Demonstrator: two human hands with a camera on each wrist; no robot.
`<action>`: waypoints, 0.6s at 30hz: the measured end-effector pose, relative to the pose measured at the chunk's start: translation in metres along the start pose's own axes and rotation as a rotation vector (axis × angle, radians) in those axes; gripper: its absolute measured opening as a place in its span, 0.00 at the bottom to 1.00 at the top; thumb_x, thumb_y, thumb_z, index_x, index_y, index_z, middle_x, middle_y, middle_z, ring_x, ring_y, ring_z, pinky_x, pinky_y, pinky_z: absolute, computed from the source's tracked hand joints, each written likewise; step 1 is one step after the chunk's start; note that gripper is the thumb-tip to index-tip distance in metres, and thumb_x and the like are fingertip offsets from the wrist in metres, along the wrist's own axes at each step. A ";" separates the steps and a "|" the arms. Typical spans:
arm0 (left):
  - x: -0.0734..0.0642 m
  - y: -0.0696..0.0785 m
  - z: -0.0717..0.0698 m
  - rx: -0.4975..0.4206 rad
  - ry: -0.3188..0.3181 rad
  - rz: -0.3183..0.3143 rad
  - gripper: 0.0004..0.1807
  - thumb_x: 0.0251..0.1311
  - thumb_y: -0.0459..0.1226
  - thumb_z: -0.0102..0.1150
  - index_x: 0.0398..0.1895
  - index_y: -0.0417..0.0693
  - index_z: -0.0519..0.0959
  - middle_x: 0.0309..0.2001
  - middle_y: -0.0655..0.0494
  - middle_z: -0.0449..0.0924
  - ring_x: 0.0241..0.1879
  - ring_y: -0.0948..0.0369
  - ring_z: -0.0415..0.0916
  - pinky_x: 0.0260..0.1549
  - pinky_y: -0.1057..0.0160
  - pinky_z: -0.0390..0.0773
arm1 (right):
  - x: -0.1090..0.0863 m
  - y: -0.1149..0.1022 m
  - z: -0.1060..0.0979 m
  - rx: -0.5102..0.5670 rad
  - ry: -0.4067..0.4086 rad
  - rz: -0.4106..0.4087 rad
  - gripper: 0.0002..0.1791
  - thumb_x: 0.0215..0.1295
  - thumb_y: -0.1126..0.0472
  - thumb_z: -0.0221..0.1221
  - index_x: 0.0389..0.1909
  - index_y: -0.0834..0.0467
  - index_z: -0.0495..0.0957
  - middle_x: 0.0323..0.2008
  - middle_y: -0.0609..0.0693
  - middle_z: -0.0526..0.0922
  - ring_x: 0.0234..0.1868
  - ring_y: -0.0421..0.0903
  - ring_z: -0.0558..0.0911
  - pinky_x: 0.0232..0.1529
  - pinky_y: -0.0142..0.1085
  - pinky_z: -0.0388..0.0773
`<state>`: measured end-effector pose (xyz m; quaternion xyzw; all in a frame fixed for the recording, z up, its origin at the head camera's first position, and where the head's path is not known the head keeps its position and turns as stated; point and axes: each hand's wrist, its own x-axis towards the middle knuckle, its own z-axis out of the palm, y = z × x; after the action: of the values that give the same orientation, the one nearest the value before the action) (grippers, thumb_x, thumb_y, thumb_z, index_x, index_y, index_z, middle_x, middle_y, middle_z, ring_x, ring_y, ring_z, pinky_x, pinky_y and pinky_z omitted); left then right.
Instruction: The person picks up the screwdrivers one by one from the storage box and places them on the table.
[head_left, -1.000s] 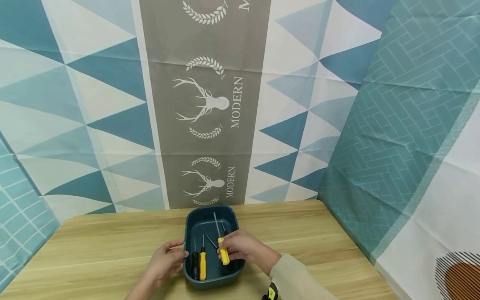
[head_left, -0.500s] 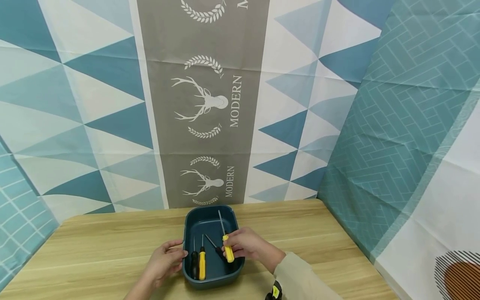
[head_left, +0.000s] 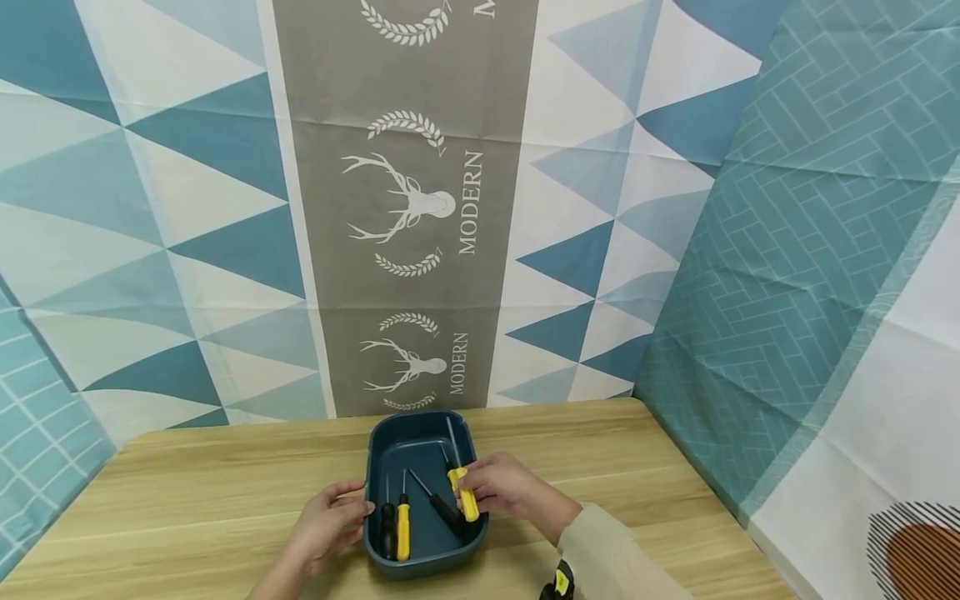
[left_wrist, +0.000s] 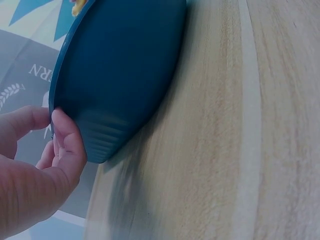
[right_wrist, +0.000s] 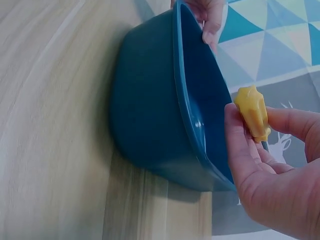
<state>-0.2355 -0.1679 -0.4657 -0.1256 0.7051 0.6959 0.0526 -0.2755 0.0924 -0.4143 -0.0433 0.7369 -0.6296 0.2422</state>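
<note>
A dark blue plastic bin [head_left: 423, 570] stands on the wooden table. My left hand [head_left: 330, 527] pinches its left rim between thumb and fingers, also plain in the left wrist view. Over the bin's right side, my right hand [head_left: 510, 489] grips a screwdriver by its yellow handle [head_left: 468, 503], the shaft pointing away from me. Inside the bin lie a black-handled screwdriver [head_left: 388, 532] and a yellow-handled one [head_left: 403, 533] side by side at the left. Another black-handled screwdriver [head_left: 447, 514] lies slanted nearer the right. Beside my right fingers, a further dark screwdriver [head_left: 447, 457] is partly hidden.
The wooden table [head_left: 247, 467] extends on both sides of the bin. Behind it hangs a patterned cloth [head_left: 408, 283] with triangles and deer heads. A green cloth [head_left: 787, 275] hangs at the right.
My right hand has moved to the right with the yellow-handled screwdriver, uncovering more of the slanted black-handled one. My left hand has stayed on the rim.
</note>
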 end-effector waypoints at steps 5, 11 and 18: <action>-0.001 0.000 0.000 -0.006 -0.002 0.005 0.28 0.56 0.30 0.60 0.60 0.32 0.64 0.42 0.44 0.74 0.31 0.58 0.75 0.30 0.61 0.79 | -0.003 0.001 -0.007 -0.034 0.034 -0.010 0.22 0.58 0.65 0.60 0.51 0.72 0.70 0.37 0.61 0.82 0.33 0.47 0.84 0.40 0.43 0.82; -0.001 0.001 0.001 -0.007 -0.007 0.004 0.28 0.56 0.30 0.60 0.60 0.32 0.63 0.42 0.44 0.74 0.31 0.58 0.75 0.30 0.62 0.78 | -0.006 -0.001 -0.014 -0.031 0.038 -0.006 0.22 0.59 0.65 0.58 0.53 0.72 0.69 0.37 0.60 0.82 0.32 0.46 0.83 0.39 0.42 0.82; -0.001 0.002 0.001 -0.011 -0.005 -0.005 0.28 0.56 0.29 0.59 0.60 0.32 0.63 0.42 0.44 0.74 0.30 0.59 0.74 0.30 0.62 0.79 | -0.008 -0.001 -0.021 0.006 0.023 -0.005 0.24 0.60 0.66 0.58 0.55 0.73 0.67 0.38 0.63 0.82 0.33 0.47 0.84 0.39 0.41 0.82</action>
<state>-0.2351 -0.1669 -0.4638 -0.1259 0.7007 0.7001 0.0551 -0.2778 0.1142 -0.4088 -0.0373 0.7375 -0.6330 0.2322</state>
